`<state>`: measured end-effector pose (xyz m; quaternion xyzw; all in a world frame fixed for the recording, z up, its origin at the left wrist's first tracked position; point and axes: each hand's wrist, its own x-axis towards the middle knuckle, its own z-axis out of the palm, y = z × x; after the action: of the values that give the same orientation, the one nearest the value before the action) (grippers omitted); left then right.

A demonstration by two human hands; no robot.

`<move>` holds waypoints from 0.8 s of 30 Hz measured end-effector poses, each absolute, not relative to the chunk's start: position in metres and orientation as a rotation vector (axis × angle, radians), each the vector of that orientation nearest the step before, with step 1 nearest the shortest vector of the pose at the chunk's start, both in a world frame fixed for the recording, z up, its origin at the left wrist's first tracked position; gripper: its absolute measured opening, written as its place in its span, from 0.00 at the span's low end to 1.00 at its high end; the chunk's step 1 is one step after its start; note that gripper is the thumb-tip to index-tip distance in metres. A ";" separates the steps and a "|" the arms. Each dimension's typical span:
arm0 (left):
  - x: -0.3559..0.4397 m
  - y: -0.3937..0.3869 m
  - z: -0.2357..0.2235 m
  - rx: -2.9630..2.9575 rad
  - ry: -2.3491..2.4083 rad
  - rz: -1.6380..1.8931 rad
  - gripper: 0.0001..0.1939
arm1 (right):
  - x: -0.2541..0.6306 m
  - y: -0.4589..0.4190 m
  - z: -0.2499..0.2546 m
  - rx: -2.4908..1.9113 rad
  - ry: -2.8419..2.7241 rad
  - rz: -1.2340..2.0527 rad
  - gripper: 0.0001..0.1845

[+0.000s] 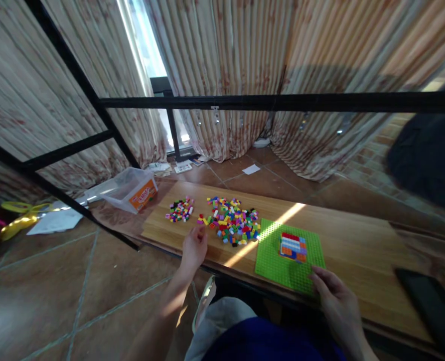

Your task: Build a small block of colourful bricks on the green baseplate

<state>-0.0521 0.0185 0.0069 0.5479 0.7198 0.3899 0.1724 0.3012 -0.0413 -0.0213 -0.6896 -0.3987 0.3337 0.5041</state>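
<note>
My left hand (195, 245) is closed, its fingers curled at the front edge of the loose toy bricks (232, 220); whatever it pinches is too small to make out. On the wooden table lies a green baseplate (271, 260). A flat block of joined bricks (293, 246), with red, white, orange, blue and purple parts, sits on the plate right of its middle. My right hand (337, 296) has its thumb and fingers drawn together at the near right corner of the baseplate, seemingly gripping its edge.
A smaller heap of bricks (180, 209) lies to the left. Beyond it stands a clear plastic box (126, 185) with an orange label. A dark flat device (429, 306) rests at the right end of the wooden table (357, 240). A black metal frame (245, 103) crosses before the curtains.
</note>
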 end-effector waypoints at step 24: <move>-0.001 0.064 0.034 1.935 1.589 1.018 0.08 | 0.285 -0.051 -0.005 -1.611 -1.119 0.824 0.18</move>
<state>-0.0014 0.0643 0.0338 0.6986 0.5739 0.3677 0.2176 0.2853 -0.0514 -0.0048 -0.6619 -0.4596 0.3388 0.4857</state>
